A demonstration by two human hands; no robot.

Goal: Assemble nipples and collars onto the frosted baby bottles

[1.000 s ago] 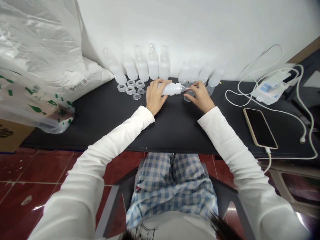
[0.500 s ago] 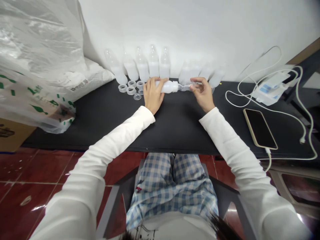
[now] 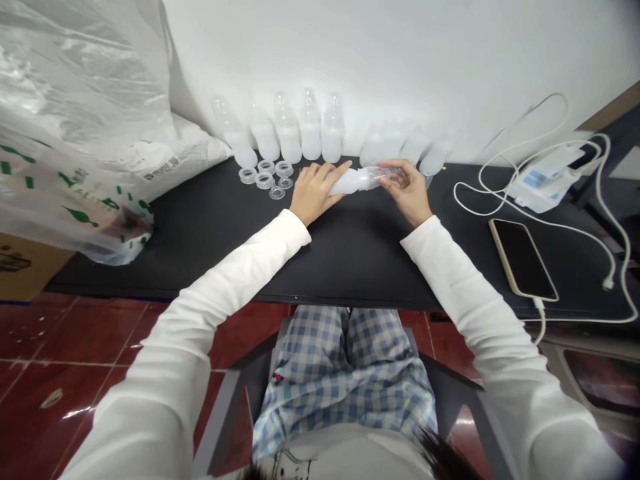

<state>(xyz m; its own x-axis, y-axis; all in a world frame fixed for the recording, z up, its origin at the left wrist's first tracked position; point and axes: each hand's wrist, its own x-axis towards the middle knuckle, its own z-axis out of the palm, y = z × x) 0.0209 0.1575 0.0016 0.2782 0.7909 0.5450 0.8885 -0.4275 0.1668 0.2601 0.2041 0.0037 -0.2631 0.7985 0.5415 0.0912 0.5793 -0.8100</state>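
Bottle point(image 3: 345, 181) is held sideways: left hand point(image 3: 311, 192) clamped around its base, palm down; right hand point(image 3: 409, 190) pinches the cap point(image 3: 370, 178) at the opposite end, wrist angled inward.

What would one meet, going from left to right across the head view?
Clear plastic bag with green print, translucent round plastic rings, left hand, held white plastic bottle, right hand, rectangular dark-screened phone in pale case.

Bright, diffuse light. Wall point(image 3: 400, 60) pale w/ soft shadow by plastic bag point(image 3: 80, 73), which has some glare. White glints on floor point(image 3: 55, 380). Clear cap point(image 3: 371, 178) a bit blurry, low-contrast. Wide-angle distort. at edges; lower R corner smeared.
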